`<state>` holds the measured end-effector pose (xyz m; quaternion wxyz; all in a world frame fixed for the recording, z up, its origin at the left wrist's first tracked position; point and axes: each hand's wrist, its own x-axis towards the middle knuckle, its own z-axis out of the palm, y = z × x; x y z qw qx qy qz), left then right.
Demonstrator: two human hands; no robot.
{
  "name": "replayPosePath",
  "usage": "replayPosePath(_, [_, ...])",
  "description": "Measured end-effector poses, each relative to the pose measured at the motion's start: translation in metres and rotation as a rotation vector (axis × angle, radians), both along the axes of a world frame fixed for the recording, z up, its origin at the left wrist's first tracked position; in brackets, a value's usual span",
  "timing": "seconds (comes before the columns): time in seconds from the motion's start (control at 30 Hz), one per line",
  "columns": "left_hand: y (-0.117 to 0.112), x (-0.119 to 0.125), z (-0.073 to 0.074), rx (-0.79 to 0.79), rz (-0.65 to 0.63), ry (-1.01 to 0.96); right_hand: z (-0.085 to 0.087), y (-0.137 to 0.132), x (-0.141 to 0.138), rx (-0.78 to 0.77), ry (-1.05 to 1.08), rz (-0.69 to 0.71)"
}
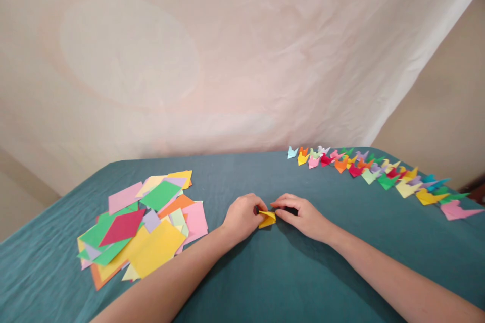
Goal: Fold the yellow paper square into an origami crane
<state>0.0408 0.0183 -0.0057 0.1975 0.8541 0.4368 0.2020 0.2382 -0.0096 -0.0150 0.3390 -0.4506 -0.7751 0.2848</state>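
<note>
A small folded piece of yellow paper [267,220] is between my two hands, at the middle of the table. My left hand [244,216] is closed, its fingertips pinching the paper's left side. At the paper's right upper edge, my right hand [301,214] has its thumb and index fingertip close together on the paper. The fingers partly cover the upper edge, so the exact folds there are hard to make out.
On the left lies a loose pile of coloured paper squares [159,247]. Rows of several folded paper cranes [388,181] stand along the right back edge. A dark green cloth [242,282] covers the table, and a pale sheet [235,60] hangs behind it.
</note>
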Motion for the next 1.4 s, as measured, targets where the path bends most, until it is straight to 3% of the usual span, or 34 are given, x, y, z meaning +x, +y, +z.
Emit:
replayPosePath(0.17, [-0.007, -0.001, 0.008, 0.223, -0.009, 0.158, 0.000, -0.006, -0.005, 0.005, 0.059, -0.128])
replayPosePath(0.33, [-0.006, -0.002, 0.011, 0.333, 0.023, 0.353, -0.003, -0.010, -0.014, 0.016, 0.060, -0.129])
replayPosePath(0.57, [-0.005, -0.001, 0.008, 0.289, 0.067, 0.372, -0.006, -0.004, -0.021, 0.024, -0.011, -0.169])
replayPosePath(0.9, [0.002, -0.004, 0.000, 0.022, 0.097, 0.067, -0.005, -0.002, -0.018, 0.016, -0.003, -0.143])
replayPosePath(1.1, [0.005, -0.005, 0.000, 0.000, 0.080, 0.045, -0.007, 0.001, -0.013, -0.071, 0.120, -0.098])
replayPosePath(1.4, [0.007, -0.005, 0.001, -0.025, 0.085, 0.037, -0.015, 0.007, -0.013, -0.052, 0.075, -0.163])
